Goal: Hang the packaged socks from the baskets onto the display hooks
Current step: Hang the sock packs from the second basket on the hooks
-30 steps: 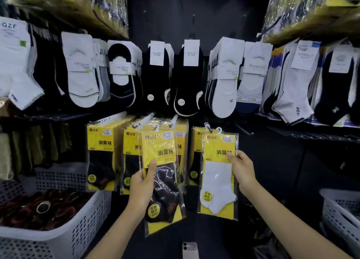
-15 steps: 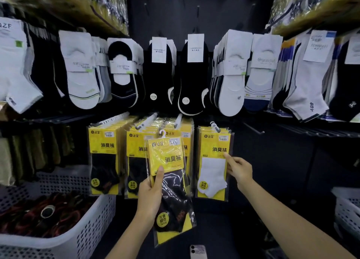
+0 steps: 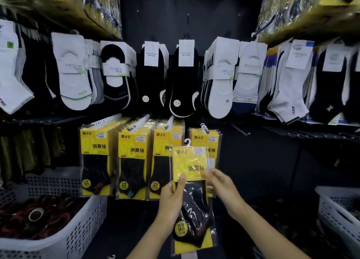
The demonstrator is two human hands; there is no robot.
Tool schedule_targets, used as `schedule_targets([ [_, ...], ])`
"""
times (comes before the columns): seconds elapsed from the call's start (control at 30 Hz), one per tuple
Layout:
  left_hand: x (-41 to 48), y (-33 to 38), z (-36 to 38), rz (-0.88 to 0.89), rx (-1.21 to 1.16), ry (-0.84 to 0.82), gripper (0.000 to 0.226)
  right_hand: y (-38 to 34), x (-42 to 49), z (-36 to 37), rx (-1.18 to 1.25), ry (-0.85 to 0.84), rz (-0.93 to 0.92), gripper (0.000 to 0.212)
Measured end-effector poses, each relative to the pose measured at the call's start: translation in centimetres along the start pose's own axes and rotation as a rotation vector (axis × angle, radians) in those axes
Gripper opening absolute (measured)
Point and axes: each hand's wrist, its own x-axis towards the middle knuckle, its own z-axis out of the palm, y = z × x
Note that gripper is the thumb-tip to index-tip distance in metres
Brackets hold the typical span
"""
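Both the left hand (image 3: 172, 197) and right hand (image 3: 221, 184) gripped a yellow packet of black socks (image 3: 191, 196) printed 消臭袜, held before the rightmost hook's packets (image 3: 206, 139).

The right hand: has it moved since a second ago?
Yes. The right hand left the white-sock pack hanging on the rightmost hook and moved left onto the held black-sock pack.

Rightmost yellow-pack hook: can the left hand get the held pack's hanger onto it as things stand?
Probably yes. The hook tip juts out bare just above the black-sock pack held by the left hand; nothing lies between.
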Motion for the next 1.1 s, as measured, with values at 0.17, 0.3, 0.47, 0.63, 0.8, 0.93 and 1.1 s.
schedule_targets([
  [0.17, -0.3, 0.6, 1.8, 0.001, -0.031, -0.075, 0.027, -0.3, -1.2, -0.7, 0.058, 0.057, -0.071, 0.018],
  [0.3, 0.1, 0.6, 2.2, -0.012, -0.003, -0.135, 0.028, -0.5, -0.6, -2.2, 0.136, 0.223, -0.042, 0.015],
  [0.47, 1.2, 1.0, 2.7, -0.073, 0.037, -0.231, 0.036, -1.0, 1.7, -3.7, 0.06, 0.368, -0.007, 0.015],
  [0.63, 2.8, 1.0, 2.9, -0.107, 0.036, -0.201, 0.046, -2.0, 4.2, -3.0, -0.015, 0.287, -0.051, 0.011],
  [0.8, 4.4, 0.2, 2.6, -0.113, 0.07, -0.151, 0.046, -1.1, 6.0, -2.2, -0.037, 0.287, -0.01, 0.014],
  [0.93, 5.4, -0.6, 2.8, -0.108, 0.128, -0.12, 0.05, 0.5, 6.8, -2.0, -0.027, 0.344, 0.074, 0.024],
  [1.1, 5.3, -2.8, 2.0, -0.149, 0.187, -0.12, 0.051, 3.4, 5.6, -2.4, -0.051, 0.411, 0.157, 0.033],
])
